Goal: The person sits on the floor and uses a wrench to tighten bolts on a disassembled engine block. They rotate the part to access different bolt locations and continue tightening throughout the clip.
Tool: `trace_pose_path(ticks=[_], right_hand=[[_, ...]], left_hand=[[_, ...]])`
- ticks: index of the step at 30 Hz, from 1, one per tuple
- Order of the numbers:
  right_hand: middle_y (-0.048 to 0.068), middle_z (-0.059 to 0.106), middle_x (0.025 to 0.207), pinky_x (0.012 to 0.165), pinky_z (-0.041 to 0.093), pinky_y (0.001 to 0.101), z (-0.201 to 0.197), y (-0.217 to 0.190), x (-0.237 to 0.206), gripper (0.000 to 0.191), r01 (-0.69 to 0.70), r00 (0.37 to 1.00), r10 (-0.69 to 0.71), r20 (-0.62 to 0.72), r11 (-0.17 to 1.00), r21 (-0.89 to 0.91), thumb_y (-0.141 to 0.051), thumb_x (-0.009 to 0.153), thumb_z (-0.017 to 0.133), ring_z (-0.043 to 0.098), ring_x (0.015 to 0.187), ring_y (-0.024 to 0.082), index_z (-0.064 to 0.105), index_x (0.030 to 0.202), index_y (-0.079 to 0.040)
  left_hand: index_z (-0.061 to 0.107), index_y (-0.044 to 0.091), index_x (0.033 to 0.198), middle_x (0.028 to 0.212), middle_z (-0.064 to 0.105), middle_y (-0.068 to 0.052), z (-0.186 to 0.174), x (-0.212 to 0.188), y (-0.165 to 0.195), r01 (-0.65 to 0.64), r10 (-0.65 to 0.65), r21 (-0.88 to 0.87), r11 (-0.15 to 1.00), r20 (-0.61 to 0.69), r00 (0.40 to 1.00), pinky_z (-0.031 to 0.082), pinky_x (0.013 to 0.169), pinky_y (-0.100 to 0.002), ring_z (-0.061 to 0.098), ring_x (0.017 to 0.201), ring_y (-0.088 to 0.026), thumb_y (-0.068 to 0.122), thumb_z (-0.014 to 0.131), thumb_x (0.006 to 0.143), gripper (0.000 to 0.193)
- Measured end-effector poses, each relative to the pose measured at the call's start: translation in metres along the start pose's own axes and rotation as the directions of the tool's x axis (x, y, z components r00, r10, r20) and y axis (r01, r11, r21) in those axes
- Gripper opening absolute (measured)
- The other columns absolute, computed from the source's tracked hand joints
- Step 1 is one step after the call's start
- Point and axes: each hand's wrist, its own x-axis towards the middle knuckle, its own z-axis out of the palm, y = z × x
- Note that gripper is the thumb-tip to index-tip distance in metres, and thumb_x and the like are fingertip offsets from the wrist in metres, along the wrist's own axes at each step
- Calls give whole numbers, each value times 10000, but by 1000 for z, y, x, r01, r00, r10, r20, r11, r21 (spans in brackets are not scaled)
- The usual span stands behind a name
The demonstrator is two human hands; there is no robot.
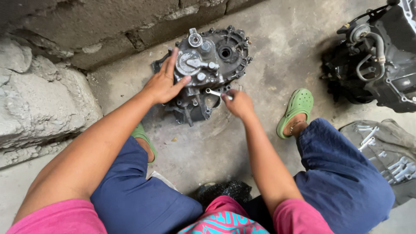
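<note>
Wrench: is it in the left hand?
No, the right hand holds the wrench against the gearbox, while the left hand rests flat on the casing.

Short pink sleeves (65, 216); pink top with turquoise pattern (223, 221) at front. Navy blue knee-length shorts (342, 186). Green perforated clogs (297, 110) on both feet. Forearms and both hands bare; no gloves.

Handle of the wrench (215, 92) buried inside the right hand (238, 104); length not readable. Near face of the gearbox housing (219, 56) covered by the left hand (163, 83) and palm. Second engine block (381, 56) cut by the right and top edges. Spanners on the grey cloth (385, 147) too small to size, cloth clipped at the right edge. Left green clog (139, 132) mostly behind the knee.
</note>
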Motion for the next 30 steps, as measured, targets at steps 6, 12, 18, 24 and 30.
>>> trace_pose_path(ticks=[6, 12, 18, 24, 30], right_hand=[[122, 680, 707, 560, 498, 397, 71, -6, -30, 312, -183, 980, 107, 169, 828, 531, -333, 1024, 596, 622, 595, 232, 701, 1006, -40], [62, 625, 688, 515, 495, 343, 77, -19, -21, 334, -292, 949, 97, 300, 630, 719, -347, 1043, 572, 572, 530, 149, 666, 1005, -29], [171, 740, 901, 741, 527, 454, 30, 0, 9, 364, 41, 995, -52, 89, 992, 118, -448, 956, 670, 684, 842, 339, 759, 1025, -102], [189, 739, 921, 811, 547, 476, -13, -5, 8, 350, 155, 978, -172, -115, 978, -138, -442, 909, 726, 690, 935, 384, 758, 983, -102], [169, 751, 798, 632, 546, 437, 52, -13, -40, 296, -51, 989, 89, -118, 954, 296, -370, 942, 672, 713, 699, 317, 742, 957, -82]], left_hand=[[84, 77, 1634, 1564, 424, -289, 16, 12, -18, -33, 4, -259, 965, -111, 994, 354, 1185, -442, 455, 1444, -427, 746, 591, 912, 1108], [577, 54, 1390, 1339, 660, -214, 4, 2, -2, 261, -280, -320, 911, -14, 960, 463, 1072, -407, 619, 1281, -354, 807, 613, 742, 994], [607, -136, 1258, 1215, 663, -352, -5, -2, 9, 311, -313, 47, 949, 36, 949, 503, 1016, -479, 649, 1184, -453, 925, 413, 824, 1162], [609, -140, 1237, 1184, 667, -359, -12, -1, 13, 301, -306, 76, 950, 61, 950, 511, 985, -494, 650, 1159, -466, 936, 385, 813, 1178], [623, -141, 1230, 1163, 690, -350, -8, -3, 12, 287, -291, 65, 956, 82, 953, 513, 1006, -479, 666, 1160, -451, 936, 357, 829, 1180]])
